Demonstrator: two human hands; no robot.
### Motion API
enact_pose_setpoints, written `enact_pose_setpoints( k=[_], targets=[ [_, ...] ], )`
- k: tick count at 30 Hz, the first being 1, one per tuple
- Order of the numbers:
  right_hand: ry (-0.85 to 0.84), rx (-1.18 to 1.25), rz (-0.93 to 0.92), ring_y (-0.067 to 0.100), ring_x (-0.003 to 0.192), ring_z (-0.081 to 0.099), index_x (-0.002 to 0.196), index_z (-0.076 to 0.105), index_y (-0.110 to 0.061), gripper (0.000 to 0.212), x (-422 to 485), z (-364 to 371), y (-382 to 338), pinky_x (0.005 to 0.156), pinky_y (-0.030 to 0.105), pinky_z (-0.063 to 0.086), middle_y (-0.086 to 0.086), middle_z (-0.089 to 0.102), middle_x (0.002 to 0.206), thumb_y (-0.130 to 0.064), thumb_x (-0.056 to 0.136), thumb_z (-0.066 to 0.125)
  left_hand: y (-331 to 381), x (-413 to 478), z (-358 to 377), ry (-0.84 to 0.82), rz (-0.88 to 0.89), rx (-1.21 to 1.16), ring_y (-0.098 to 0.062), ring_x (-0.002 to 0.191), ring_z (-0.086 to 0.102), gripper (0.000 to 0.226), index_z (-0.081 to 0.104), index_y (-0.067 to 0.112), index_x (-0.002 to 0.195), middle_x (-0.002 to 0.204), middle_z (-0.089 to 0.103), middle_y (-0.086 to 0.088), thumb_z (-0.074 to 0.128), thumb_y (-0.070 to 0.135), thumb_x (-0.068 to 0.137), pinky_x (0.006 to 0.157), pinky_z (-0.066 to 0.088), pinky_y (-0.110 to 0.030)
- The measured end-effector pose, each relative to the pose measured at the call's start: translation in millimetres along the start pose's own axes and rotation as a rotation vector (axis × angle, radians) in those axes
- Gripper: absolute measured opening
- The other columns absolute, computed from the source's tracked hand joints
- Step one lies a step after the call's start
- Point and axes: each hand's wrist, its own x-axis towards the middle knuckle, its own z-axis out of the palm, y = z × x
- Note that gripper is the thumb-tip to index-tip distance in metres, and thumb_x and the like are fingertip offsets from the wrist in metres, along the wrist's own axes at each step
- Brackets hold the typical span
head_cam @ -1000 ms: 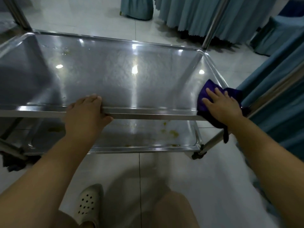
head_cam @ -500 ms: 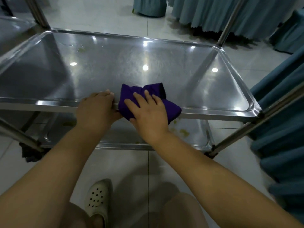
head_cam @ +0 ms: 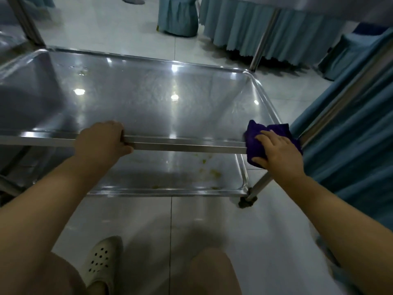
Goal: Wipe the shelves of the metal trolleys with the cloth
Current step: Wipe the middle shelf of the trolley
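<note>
The cloth — purple and bunched — was draped over the near rim at the near right corner of the top shelf. It was pressed there by the right hand, whose fingers were spread fairly straight on top, with the thumb set against the fold hanging down the front. Much of the cloth was covered by that hand. The left hand was clamped on the same rim left of the middle, with the fingers curled over it, their tips hidden, and the thumb hooked beneath. The left end of the trolley was cut off by the frame edge. The lower shelf was seen only in part below the rim, and the yellowish specks near its right end could not be made out clearly. A smear toward the far left corner of the top shelf was blurred by glare. The stretch of rim between the two hands was left bare. Teal drapes hung close against the trolley's right edge — open tiled floor lay beyond its far edge.
</note>
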Motion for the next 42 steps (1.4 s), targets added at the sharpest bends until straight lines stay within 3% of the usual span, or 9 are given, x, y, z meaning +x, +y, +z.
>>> enact_pose_setpoints(
  k=[4,8,15,19,22,26,33,38,42],
  targets=[
    [0.031,0.01,0.051,0.033,0.133,0.04,0.138,0.046,-0.012,0.061,-4.6,2.8,1.1,0.111,0.046,0.029,0.012,0.045,0.144,-0.025,0.085,0.07,1.7,-4.2,3.6,0.07,0.086,0.106,-0.029,0.083,0.055,0.035,0.056,0.012,0.088,0.093,0.058,-0.009,0.072,0.042,0.079,0.065,0.035,-0.033],
    [0.111,0.021,0.057,0.038,0.129,0.044,0.133,0.054,-0.012,0.058,-2.6,15.6,-21.8,0.111,0.051,0.028,0.017,0.052,0.137,-0.027,0.08,0.075,-3.6,-2.0,3.1,0.061,0.09,0.171,-0.028,0.09,0.056,0.04,0.057,0.013,0.099,0.102,0.059,-0.008,0.067,0.047,0.082,0.07,0.038,-0.035],
    [0.212,0.022,-0.028,0.041,0.126,0.045,0.13,0.054,-0.016,0.055,17.4,31.4,-163.9,0.109,0.053,0.027,0.017,0.053,0.134,-0.031,0.081,0.073,-37.9,-4.7,0.0,0.044,0.238,0.081,-0.028,0.103,0.052,0.04,0.057,0.015,0.108,0.114,0.059,-0.005,0.066,0.043,0.08,0.078,0.034,-0.035],
    [0.213,0.038,-0.022,0.043,0.118,0.052,0.122,0.06,-0.015,0.054,28.8,31.0,-247.3,0.105,0.055,0.033,0.02,0.058,0.127,-0.031,0.075,0.078,-102.1,-22.8,-6.8,0.165,0.305,-0.005,-0.035,0.097,0.056,0.038,0.062,0.007,0.104,0.105,0.064,-0.013,0.072,0.024,0.071,0.078,0.04,-0.039],
    [0.226,0.054,-0.026,0.044,0.112,0.056,0.116,0.063,-0.014,0.054,36.2,28.1,-308.1,0.101,0.056,0.038,0.02,0.062,0.12,-0.031,0.069,0.082,-166.0,-41.1,-12.1,0.248,0.298,0.004,-0.038,0.09,0.06,0.042,0.066,0.004,0.103,0.099,0.067,-0.016,0.054,0.026,0.07,0.077,0.045,-0.042],
    [0.216,0.074,-0.022,0.044,0.107,0.058,0.111,0.064,-0.015,0.055,44.2,22.4,-391.1,0.098,0.056,0.041,0.019,0.063,0.114,-0.032,0.064,0.086,-250.5,-59.1,-20.4,0.219,0.238,0.04,-0.038,0.091,0.059,0.039,0.067,0.003,0.105,0.1,0.066,-0.017,0.059,0.019,0.07,0.077,0.046,-0.043],
    [0.175,0.046,-0.06,0.038,0.107,0.059,0.107,0.065,-0.02,0.056,62.0,10.9,-549.7,0.097,0.052,0.043,0.013,0.065,0.109,-0.042,0.06,0.085,-357.6,-84.7,-40.0,0.308,0.208,-0.002,-0.04,0.074,0.061,0.04,0.07,0.0,0.093,0.087,0.067,-0.02,0.041,0.023,0.08,0.063,0.049,-0.043],
    [0.129,0.049,-0.188,0.04,0.117,0.055,0.118,0.06,-0.017,0.056,77.9,4.4,-632.9,0.104,0.05,0.037,0.017,0.063,0.119,-0.039,0.07,0.079,-395.8,-95.7,-47.7,0.324,0.184,-0.034,-0.04,0.077,0.064,0.019,0.072,0.001,0.091,0.089,0.069,-0.019,0.069,0.007,0.074,0.064,0.05,-0.045],
    [0.053,0.022,-0.353,0.039,0.137,0.034,0.141,0.04,-0.016,0.056,87.0,-4.5,-637.3,0.113,0.047,0.023,0.017,0.043,0.145,-0.037,0.092,0.057,-389.5,-92.3,-51.3,0.341,0.217,-0.071,-0.039,0.074,0.064,0.027,0.071,-0.002,0.09,0.084,0.069,-0.019,0.077,-0.006,0.063,0.063,0.051,-0.043]
  ],
)
